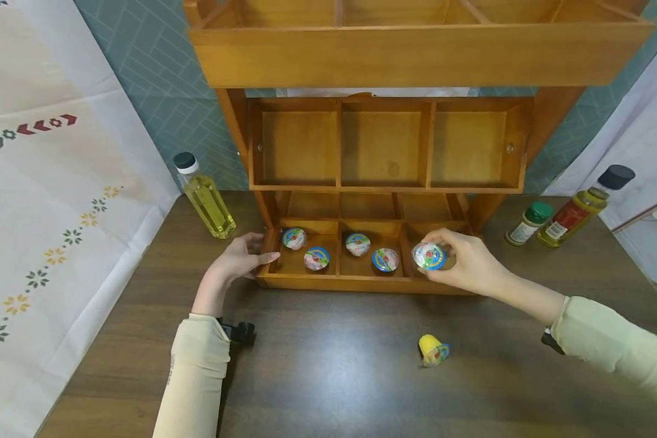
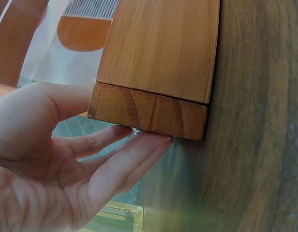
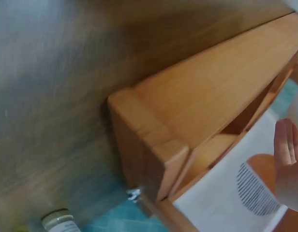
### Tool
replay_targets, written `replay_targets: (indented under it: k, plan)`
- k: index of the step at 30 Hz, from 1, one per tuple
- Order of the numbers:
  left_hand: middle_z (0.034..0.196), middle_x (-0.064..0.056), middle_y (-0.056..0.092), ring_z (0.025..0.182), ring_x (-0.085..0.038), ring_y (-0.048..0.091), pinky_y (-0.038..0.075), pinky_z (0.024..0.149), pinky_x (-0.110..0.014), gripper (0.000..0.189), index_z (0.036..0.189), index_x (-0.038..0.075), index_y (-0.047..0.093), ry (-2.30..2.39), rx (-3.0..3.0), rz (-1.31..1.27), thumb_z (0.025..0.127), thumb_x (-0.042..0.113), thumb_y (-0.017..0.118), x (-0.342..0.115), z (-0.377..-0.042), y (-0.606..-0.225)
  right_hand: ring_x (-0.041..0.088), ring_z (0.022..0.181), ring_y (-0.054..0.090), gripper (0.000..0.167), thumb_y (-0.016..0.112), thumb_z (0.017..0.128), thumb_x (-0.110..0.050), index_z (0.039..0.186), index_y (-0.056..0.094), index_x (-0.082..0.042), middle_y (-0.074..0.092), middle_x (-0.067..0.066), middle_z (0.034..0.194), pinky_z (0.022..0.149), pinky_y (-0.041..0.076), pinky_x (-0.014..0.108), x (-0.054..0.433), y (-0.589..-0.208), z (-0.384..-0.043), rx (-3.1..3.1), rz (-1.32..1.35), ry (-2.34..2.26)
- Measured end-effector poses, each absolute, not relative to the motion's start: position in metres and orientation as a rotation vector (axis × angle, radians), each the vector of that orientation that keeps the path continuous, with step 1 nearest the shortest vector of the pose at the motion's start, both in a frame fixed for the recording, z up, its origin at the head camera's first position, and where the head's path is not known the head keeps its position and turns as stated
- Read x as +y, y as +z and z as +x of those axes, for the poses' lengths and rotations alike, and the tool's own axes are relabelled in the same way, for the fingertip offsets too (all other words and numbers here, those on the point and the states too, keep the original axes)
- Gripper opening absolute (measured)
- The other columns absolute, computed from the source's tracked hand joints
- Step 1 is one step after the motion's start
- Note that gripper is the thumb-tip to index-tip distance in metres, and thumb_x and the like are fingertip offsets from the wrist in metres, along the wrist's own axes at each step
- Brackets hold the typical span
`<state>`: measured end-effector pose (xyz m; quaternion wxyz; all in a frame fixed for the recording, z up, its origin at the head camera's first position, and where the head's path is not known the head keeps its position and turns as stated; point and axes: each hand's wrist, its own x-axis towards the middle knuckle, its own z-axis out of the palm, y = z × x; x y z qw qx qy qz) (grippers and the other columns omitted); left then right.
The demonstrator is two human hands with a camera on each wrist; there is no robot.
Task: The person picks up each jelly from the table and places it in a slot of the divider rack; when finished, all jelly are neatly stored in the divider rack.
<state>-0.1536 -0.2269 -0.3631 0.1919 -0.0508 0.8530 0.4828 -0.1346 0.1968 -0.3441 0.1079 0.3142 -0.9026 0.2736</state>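
My right hand (image 1: 468, 260) pinches a jelly cup (image 1: 429, 256) with a printed foil lid over the right front compartment of the wooden rack (image 1: 306, 283). At the right edge of the right wrist view, only part of that hand (image 3: 290, 166) shows. My left hand (image 1: 241, 258) grips the rack's left front corner, thumb over the rim and fingers along the outer side; the left wrist view shows them astride the wooden side (image 2: 146, 108). Jelly cups (image 1: 316, 258) lie two in the left compartment, and two more cups (image 1: 358, 244) in the middle one.
A yellow jelly cup (image 1: 432, 350) lies on its side on the dark wooden table (image 1: 328, 377). An oil bottle (image 1: 210, 204) stands left of the rack. At right are a green-capped jar (image 1: 527, 225) and another bottle (image 1: 572, 218). Upper rack tiers (image 1: 416, 58) overhang the bottom one.
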Motion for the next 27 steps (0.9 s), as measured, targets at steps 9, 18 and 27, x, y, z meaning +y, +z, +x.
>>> replay_targets:
  k: [9,18,27]
  plan:
    - [0.14,-0.025,0.037,0.095,-0.027,0.059,0.055,0.074,-0.038,0.071,0.144,0.0,0.025,1.346,2.404,-0.132,0.091,0.026,0.063,-0.226,-0.153,-0.364,0.022,0.08,0.059,0.044,0.08,0.072,-0.02,0.106,0.056,-0.005,0.063,0.011,0.09,0.059,0.051,0.029,0.2,-0.354,-0.162,-2.774,0.766,0.772]
    - [0.14,-0.025,0.037,0.095,-0.028,0.058,0.055,0.073,-0.038,0.071,0.145,0.0,0.024,1.345,2.409,-0.131,0.091,0.026,0.063,-0.228,-0.153,-0.364,0.034,0.089,0.061,0.048,0.079,0.076,-0.02,0.112,0.057,0.004,0.063,0.021,0.101,0.072,0.054,0.043,0.204,-0.372,-0.185,-2.886,0.746,0.761]
    - [0.141,-0.025,0.036,0.101,-0.03,0.057,0.055,0.075,-0.038,0.073,0.145,0.001,0.024,1.345,2.406,-0.124,0.09,0.028,0.064,-0.228,-0.154,-0.364,0.034,0.084,0.062,0.052,0.073,0.076,-0.005,0.122,0.052,0.008,0.061,0.027,0.103,0.067,0.053,0.04,0.196,-0.382,-0.19,-2.978,0.663,0.805]
